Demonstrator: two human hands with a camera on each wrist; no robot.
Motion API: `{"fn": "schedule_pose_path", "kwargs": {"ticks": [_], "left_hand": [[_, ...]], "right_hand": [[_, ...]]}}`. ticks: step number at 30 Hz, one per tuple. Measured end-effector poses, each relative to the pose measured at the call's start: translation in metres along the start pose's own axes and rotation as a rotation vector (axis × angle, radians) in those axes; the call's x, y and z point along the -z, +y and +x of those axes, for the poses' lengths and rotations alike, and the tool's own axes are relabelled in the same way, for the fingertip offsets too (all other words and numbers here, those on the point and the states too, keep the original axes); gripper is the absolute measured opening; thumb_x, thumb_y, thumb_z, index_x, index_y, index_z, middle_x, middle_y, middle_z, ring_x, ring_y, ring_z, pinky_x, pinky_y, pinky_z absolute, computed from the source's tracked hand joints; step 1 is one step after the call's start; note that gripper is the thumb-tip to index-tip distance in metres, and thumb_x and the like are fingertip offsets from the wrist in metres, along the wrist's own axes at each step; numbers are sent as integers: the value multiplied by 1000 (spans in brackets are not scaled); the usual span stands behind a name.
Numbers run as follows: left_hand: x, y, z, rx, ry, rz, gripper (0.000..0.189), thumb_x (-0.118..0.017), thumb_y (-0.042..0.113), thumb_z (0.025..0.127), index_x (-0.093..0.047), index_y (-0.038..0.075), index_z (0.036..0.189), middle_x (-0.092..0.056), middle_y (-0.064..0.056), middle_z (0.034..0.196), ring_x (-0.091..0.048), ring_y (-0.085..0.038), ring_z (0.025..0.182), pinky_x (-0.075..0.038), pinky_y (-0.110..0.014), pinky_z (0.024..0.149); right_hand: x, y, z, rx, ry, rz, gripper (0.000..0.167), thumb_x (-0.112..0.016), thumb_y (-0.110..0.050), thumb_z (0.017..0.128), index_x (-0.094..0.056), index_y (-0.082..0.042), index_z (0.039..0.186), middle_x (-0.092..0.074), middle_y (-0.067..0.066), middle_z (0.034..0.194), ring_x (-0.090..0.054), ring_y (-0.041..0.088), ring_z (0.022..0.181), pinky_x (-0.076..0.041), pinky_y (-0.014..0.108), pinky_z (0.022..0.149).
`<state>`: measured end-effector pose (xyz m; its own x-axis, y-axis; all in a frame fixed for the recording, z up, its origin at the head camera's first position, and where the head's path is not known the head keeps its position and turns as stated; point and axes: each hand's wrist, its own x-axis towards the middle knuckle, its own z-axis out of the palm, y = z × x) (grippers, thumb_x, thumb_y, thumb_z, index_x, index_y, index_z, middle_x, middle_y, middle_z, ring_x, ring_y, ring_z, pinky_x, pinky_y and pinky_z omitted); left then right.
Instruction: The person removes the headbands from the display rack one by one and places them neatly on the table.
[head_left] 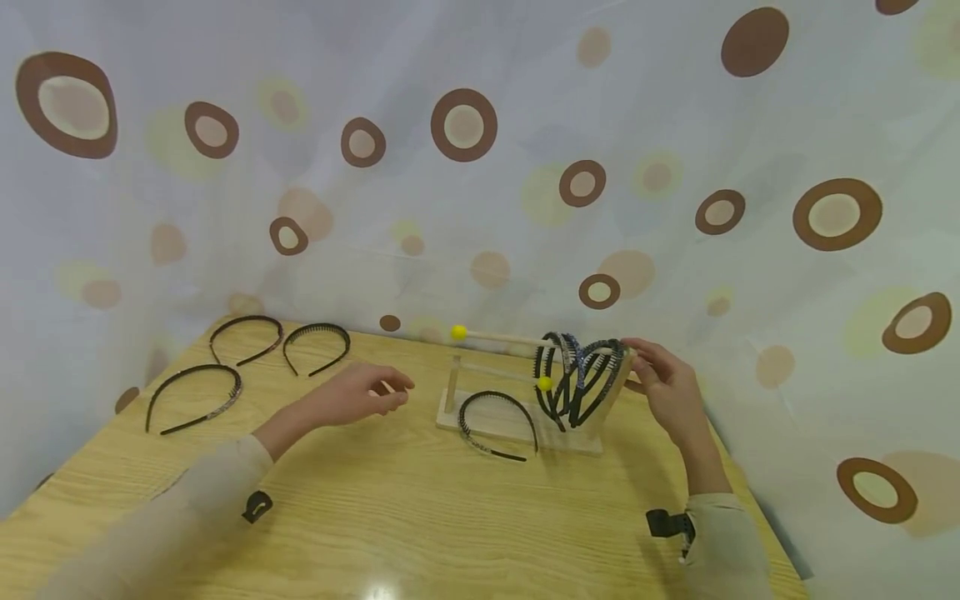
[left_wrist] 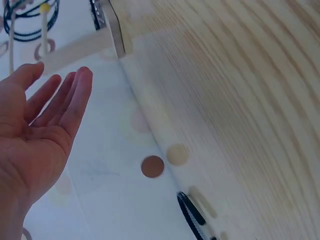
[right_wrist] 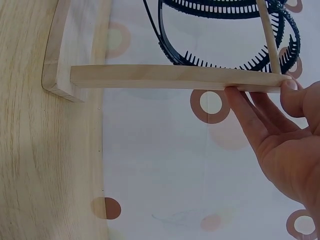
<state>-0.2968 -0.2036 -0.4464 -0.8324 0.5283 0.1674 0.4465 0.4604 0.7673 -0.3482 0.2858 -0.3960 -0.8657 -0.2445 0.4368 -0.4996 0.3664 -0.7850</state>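
Observation:
My right hand (head_left: 667, 392) grips the top of the upright post (right_wrist: 175, 77) at the right end of a wooden stand (head_left: 577, 443). In the right wrist view its thumb lies at the post's end and the fingers press the opposite side. Several dark toothed headbands (right_wrist: 220, 9), some with glittery bands, hang on the stand's rods near that post. One headband (head_left: 498, 394) leans or stands just in front of the base; whether it touches is unclear. My left hand (head_left: 360, 393) hovers left of the stand with relaxed fingers and nothing in it, as the left wrist view (left_wrist: 45, 130) confirms.
Three more headbands lie at the table's left: one at the back (head_left: 247, 317), one beside it (head_left: 317, 327) and one nearer (head_left: 198, 367). Yellow balls (head_left: 458, 332) cap the rod ends. A circle-patterned curtain (head_left: 420, 200) borders the wooden table (head_left: 420, 508).

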Motion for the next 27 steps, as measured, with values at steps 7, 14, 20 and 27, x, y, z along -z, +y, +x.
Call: {"fn": "schedule_pose_path", "kwargs": {"ticks": [7,14,20,27], "left_hand": [[-53,31,38,-228,-99,179,33,-65,14,103,-63,12,135,-59,-6,137,-56,-20,126,-49,-35,101],[-93,32,67,-285,-178,585,38,-73,9,97,-66,12,134,-57,-5,134,-54,-23,124,-47,-34,102],[-110,34,77,-245,-157,766,22,-79,20,93,-76,25,114,-60,5,114,-57,-16,105,-47,-38,96],[-111,44,82,-257,-134,831,9,-80,21,92,-79,30,96,-59,8,108,-56,-12,101,-47,-38,97]], "right_hand": [[3,2,3,-14,-10,21,39,-48,-18,110,-54,-4,146,-48,19,144,-51,23,124,-56,32,87],[0,4,-2,-17,-7,41,40,-49,-18,110,-54,-2,145,-47,19,145,-50,22,125,-56,33,88],[2,5,-8,-31,-4,51,39,-49,-17,110,-54,-2,146,-47,19,146,-52,26,125,-56,34,88],[2,-1,0,-10,-10,40,39,-49,-16,109,-54,-2,145,-48,21,145,-51,36,127,-57,36,88]]}}
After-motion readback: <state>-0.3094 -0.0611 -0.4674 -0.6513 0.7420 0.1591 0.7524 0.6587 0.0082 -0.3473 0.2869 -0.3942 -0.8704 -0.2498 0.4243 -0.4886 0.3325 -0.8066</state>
